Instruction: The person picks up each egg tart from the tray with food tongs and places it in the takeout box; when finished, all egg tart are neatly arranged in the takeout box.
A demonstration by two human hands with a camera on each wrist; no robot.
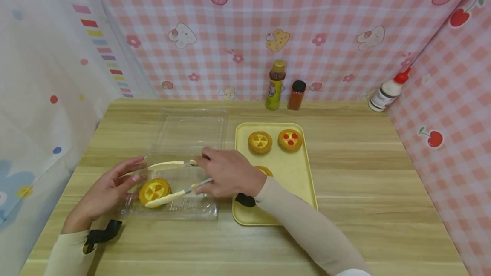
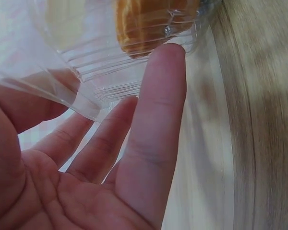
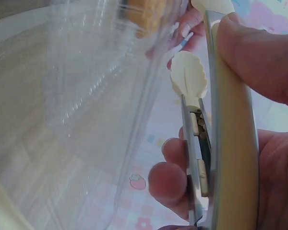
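Note:
My right hand [image 1: 232, 173] grips metal tongs [image 3: 235, 139] with cream tips, spread apart over the clear plastic container [image 1: 192, 214]. A round golden tart [image 1: 155, 191] with yellow wedges on top lies in the container's left part, the near tong tip against its front edge. The far tip stands apart, behind the tart. My left hand [image 1: 107, 188] is at the container's left end, its fingers [image 2: 156, 105] mostly straight and touching the clear wall. Whether the thumb pinches the wall, I cannot tell.
The container's lid [image 1: 193, 129] lies opened back. To the right, a yellow tray [image 1: 295, 178] holds more tarts, one partly hidden by my right wrist. A yellow-green bottle [image 1: 274, 90], a jar with a black cap [image 1: 296, 96] and a red-capped bottle [image 1: 387, 93] stand along the back.

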